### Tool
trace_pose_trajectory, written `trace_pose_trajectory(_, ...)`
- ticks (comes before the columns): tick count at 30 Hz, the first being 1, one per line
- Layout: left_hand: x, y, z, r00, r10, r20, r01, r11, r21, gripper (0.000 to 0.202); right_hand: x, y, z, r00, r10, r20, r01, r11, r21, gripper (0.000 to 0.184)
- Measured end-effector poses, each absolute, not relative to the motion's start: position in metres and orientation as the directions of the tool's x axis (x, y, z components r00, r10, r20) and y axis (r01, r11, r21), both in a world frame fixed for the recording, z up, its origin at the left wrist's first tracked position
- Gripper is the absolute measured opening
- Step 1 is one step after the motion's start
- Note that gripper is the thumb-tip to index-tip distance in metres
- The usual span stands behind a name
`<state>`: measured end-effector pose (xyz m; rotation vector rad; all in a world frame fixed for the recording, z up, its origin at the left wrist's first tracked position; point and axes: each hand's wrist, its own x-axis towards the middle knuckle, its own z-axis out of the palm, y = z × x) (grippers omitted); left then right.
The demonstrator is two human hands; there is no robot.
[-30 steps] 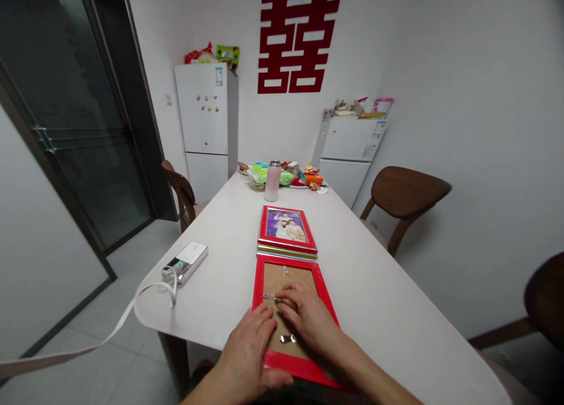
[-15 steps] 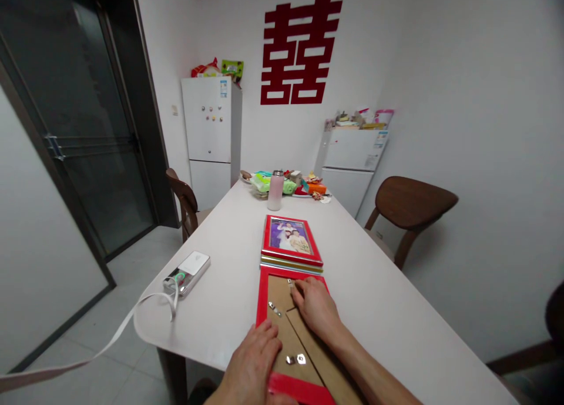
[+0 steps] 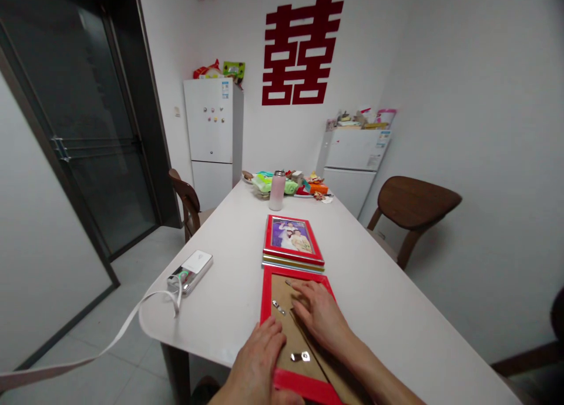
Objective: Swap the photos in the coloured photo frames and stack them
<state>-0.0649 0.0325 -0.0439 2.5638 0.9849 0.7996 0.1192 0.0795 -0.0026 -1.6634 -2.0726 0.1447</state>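
Observation:
A red picture frame (image 3: 267,293) lies face down on the table near me, its brown backing board (image 3: 282,328) showing. My left hand (image 3: 258,355) grips its lower left corner, fingers over the left edge and thumb by the bottom bar. My right hand (image 3: 321,314) rests over the upper right of the board. Its fingers are stretched toward a small metal clip (image 3: 288,283) near the top bar, with the thumb apart from them. Other metal clips sit on the board, one at the left side (image 3: 278,307) and one near the bottom (image 3: 300,356). My right forearm hides the frame's right side.
Beyond the frame is a stack of frames, topped by a red-edged photo (image 3: 291,236). A pink bottle (image 3: 277,191) stands behind it, before green packages (image 3: 264,183). At left lies a silver device (image 3: 190,272) with a white cable (image 3: 132,317). Chairs (image 3: 414,208) flank the table (image 3: 370,311).
My right fingers have stretched out over the top clip, which now lies at a different angle. My left hand keeps its hold on the corner. The view has shifted slightly.

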Motion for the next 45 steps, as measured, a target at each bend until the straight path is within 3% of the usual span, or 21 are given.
trace_pose_trajectory(7,-0.064,0.032,-0.059,0.597,0.666,0.448,0.504,-0.745,0.437,0.077,0.143,0.029,-0.003,-0.08,0.981,0.177,0.936,0.135,-0.325,0.046)
trace_pose_trajectory(11,-0.063,0.029,-0.057,0.604,0.68,0.415,0.513,-0.731,0.45,0.077,0.136,0.022,-0.011,-0.096,0.983,0.157,0.925,0.146,-0.352,0.047)
trace_pose_trajectory(17,-0.059,0.022,-0.03,0.53,0.788,0.313,0.477,-0.582,0.659,0.074,0.135,0.029,0.009,-0.061,0.993,0.104,0.863,0.105,-0.493,0.042)
trace_pose_trajectory(20,-0.054,0.026,-0.011,0.374,0.874,0.312,0.331,-0.44,0.835,0.06,0.13,0.028,0.027,-0.06,0.991,0.121,0.858,0.113,-0.501,0.039)
trace_pose_trajectory(23,-0.055,0.037,0.005,0.257,0.944,0.208,0.031,-0.223,0.974,0.048,0.115,0.024,0.04,-0.109,0.983,0.15,0.815,0.174,-0.552,0.038)
trace_pose_trajectory(26,-0.072,0.05,0.018,0.227,0.973,0.03,-0.193,0.014,0.981,0.046,0.105,0.024,0.042,-0.172,0.966,0.194,0.76,0.255,-0.597,0.037)
trace_pose_trajectory(28,-0.092,0.057,0.024,0.168,0.986,-0.024,-0.232,0.063,0.971,0.048,0.111,0.028,0.036,-0.146,0.967,0.21,0.776,0.244,-0.582,0.039)
trace_pose_trajectory(33,-0.143,0.069,0.024,0.072,0.992,-0.105,-0.128,0.114,0.985,0.047,0.153,0.046,0.007,0.085,0.982,0.166,0.925,-0.017,-0.378,0.044)
trace_pose_trajectory(36,-0.157,0.077,0.013,0.049,0.994,-0.096,0.064,0.092,0.994,0.044,0.167,0.053,-0.008,0.147,0.985,0.089,0.94,-0.111,-0.322,0.048)
trace_pose_trajectory(42,-0.16,0.087,-0.004,0.011,1.0,-0.022,0.344,0.017,0.939,0.043,0.171,0.06,-0.014,0.148,0.987,0.068,0.904,-0.107,-0.413,0.048)
trace_pose_trajectory(45,-0.158,0.085,-0.002,-0.025,0.998,0.062,0.488,-0.042,0.872,0.052,0.174,0.061,-0.009,0.231,0.971,0.054,0.821,-0.164,-0.547,0.052)
